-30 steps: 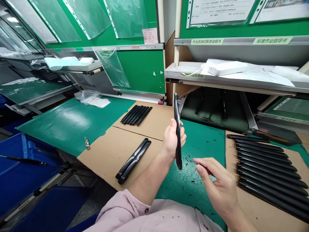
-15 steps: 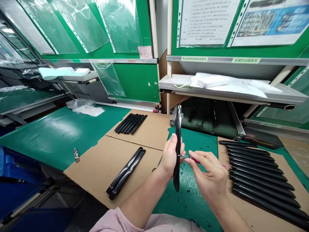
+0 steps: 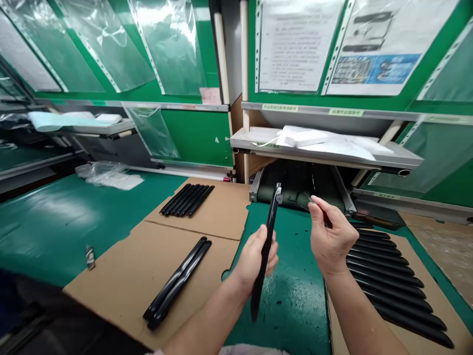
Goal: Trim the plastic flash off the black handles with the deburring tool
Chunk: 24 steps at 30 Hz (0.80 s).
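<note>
My left hand (image 3: 254, 259) is wrapped round a long, glossy black plastic strip (image 3: 271, 222) and holds it nearly upright. A small metal bracket (image 3: 279, 193) sits at the strip's upper end. To the right and apart from the strip, my right hand (image 3: 330, 231) is closed on a slim tool (image 3: 308, 198) with a thin metal tip. Most of its handle is hidden in the fist. Two similar black strips (image 3: 179, 283) lie side by side on the cardboard (image 3: 121, 276) at left.
Several shorter black pieces (image 3: 187, 199) lie on cardboard further back. At right, a row of several black strips (image 3: 391, 281) covers another cardboard sheet. A conveyor belt (image 3: 266, 190) runs under a shelf (image 3: 325, 154). Black scraps dot the green tabletop (image 3: 295, 296); a small bottle (image 3: 90, 258) lies at left.
My right hand has drawn the tool away from the strip, up and to the right. My left hand still grips the strip, now tilted more. The camera view has shifted.
</note>
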{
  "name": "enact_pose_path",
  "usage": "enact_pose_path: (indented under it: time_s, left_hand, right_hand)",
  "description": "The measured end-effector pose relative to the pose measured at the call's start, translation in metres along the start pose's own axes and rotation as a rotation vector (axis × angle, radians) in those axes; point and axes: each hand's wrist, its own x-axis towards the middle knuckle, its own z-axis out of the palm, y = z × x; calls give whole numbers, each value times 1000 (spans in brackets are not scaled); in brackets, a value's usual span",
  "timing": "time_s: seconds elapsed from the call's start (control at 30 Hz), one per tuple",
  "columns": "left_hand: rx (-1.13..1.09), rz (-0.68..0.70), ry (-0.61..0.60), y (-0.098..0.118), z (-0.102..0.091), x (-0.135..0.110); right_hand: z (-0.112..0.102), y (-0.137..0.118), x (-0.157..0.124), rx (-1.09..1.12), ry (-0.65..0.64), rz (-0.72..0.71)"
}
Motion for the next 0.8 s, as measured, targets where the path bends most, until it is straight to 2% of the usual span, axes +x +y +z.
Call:
enact_pose_path:
  time_s: [0.03,0.17,0.23,0.33,0.5,0.63,0.7,0.8]
  left_hand:
    - [-6,-6,13,3,-3,4]
    - [15,-16,47,15,-19,19]
    - [31,-33,47,19,-26,24]
    - [52,-69,43,20,-32,28]
    - [51,-127,-4,18,-37,30]
    - [48,-139,-25,19,-40,30]
    - [43,-138,-36,20,-42,30]
    - [30,-129,-106,20,-44,31]
  right_hand:
    - [-4,-1,-9,32,-101,25]
    - [-23,-13,-57,37,-734,18]
    - [-30,-20,-77,-25,-890,-5]
    - [-33,-30,-95,-102,-944,-55]
    - [-24,-38,-100,-202,-881,-164]
    - [-19,-40,-104,-261,-879,-218]
    - [-20,-41,-108,-207,-901,-244]
    - [-23,-43,-111,0,-905,-267]
